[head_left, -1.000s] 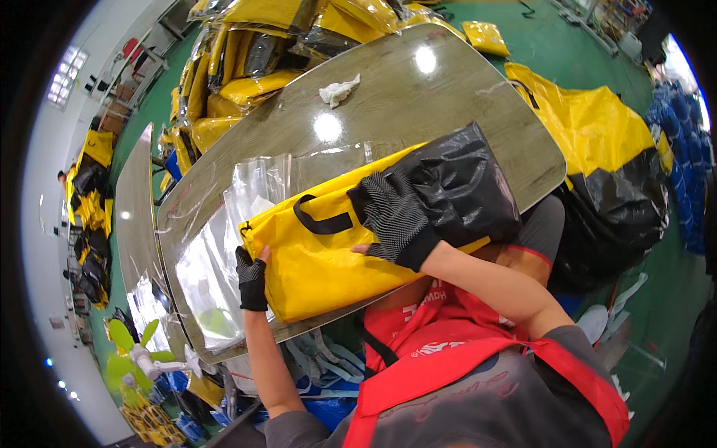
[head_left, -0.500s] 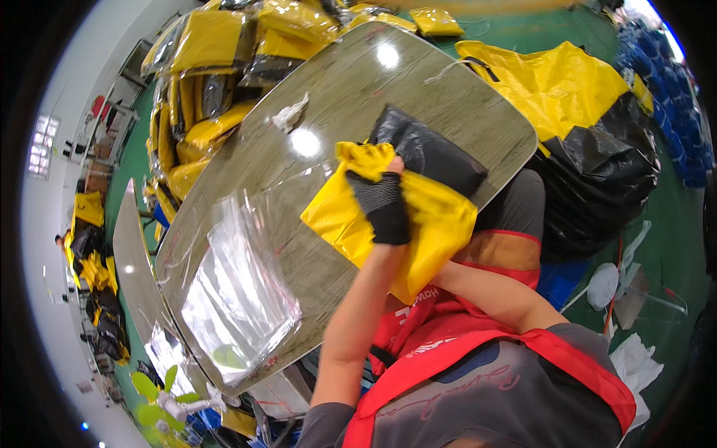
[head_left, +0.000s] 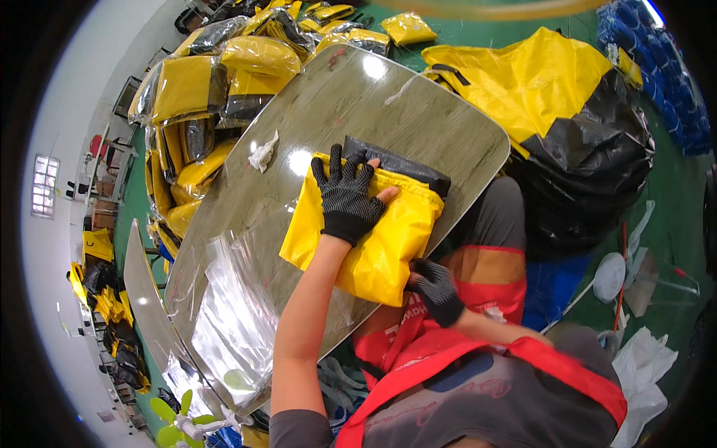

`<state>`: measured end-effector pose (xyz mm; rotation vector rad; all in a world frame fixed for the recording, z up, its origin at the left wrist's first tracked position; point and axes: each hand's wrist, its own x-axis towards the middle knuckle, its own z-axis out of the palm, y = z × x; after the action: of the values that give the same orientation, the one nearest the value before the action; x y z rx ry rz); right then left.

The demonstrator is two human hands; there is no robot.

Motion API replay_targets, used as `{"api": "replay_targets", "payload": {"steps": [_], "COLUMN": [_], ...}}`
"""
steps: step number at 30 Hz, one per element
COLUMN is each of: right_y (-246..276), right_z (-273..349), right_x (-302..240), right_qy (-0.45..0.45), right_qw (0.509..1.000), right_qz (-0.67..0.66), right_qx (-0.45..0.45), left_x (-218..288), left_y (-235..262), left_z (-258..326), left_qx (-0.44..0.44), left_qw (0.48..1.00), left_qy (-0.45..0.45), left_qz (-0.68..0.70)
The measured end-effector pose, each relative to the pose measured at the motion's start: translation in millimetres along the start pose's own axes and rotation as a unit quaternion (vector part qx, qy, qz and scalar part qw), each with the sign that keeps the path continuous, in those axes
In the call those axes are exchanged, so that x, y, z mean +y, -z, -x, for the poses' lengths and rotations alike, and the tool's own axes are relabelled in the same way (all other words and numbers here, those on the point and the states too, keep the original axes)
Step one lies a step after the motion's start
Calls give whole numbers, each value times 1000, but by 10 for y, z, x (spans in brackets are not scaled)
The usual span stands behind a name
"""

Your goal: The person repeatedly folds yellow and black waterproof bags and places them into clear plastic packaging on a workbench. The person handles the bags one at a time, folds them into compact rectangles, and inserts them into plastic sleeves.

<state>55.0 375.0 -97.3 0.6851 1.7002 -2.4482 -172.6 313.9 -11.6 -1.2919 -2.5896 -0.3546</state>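
A folded yellow and black piece of glossy sheet material lies on the wood-patterned table in front of me, its black part showing along the far edge. My left hand, in a black fingerless-tipped glove, presses flat on the yellow top with fingers spread. At the near right corner of the folded piece is my right hand, gloved alike. Its fingers curl at the piece's edge, and some are hidden there. To the left, a stack of clear plastic bags lies on the table.
Yellow and black packages in clear wrap are heaped beyond the table's left side. A large yellow and black sheet bundle stands at the right. A crumpled white scrap is on the tabletop; a green-bladed fan is at lower left.
My left hand has opened from a grip on bunched yellow material and now lies flat on it. My right hand has come out from under the yellow material, which now lies flatter over the black part.
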Motion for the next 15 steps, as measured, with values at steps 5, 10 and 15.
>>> {"api": "replay_targets", "payload": {"steps": [5, 10, 15], "right_y": [-85, 387, 714], "right_z": [-51, -890, -752], "right_x": [-1485, -1135, -1217], "right_qy": [486, 489, 501], "right_qw": [772, 627, 614], "right_qz": [409, 605, 578], "right_qx": [36, -45, -195], "left_x": [-96, -652, -694], "left_y": [-216, 77, -207], "left_z": [-60, -263, 10], "left_qx": [-31, -128, -141], "left_qw": [997, 978, 955], "left_qy": [-25, -162, -59], "left_qz": [-61, -20, 255]}}
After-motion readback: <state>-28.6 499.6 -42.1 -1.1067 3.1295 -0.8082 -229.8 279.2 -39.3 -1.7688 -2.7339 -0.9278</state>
